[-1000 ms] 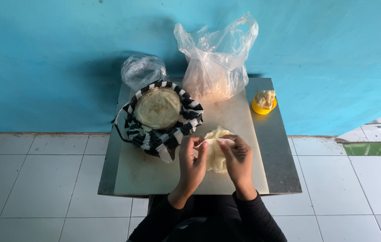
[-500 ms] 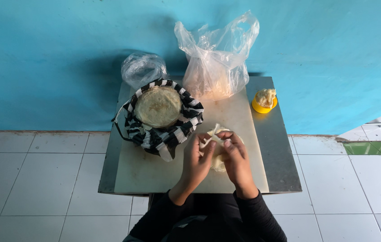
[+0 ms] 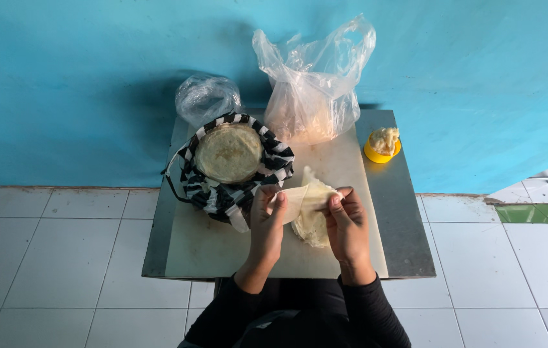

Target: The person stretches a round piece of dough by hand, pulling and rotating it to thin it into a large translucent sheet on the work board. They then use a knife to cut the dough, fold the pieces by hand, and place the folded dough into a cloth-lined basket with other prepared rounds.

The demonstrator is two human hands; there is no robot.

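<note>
I wear a black long-sleeved top; both sleeves run snug down to my wrists and end just at the near edge of the table [image 3: 409,258]. My left hand [image 3: 266,222] and right hand [image 3: 347,222] are bare, with no gloves, rings or watch showing.

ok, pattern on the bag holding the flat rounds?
Black-and-white stripes on the bag, clearest in the head view.

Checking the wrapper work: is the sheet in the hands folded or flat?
Folded: the thin sheet bends over between left hand and right hand.
</note>
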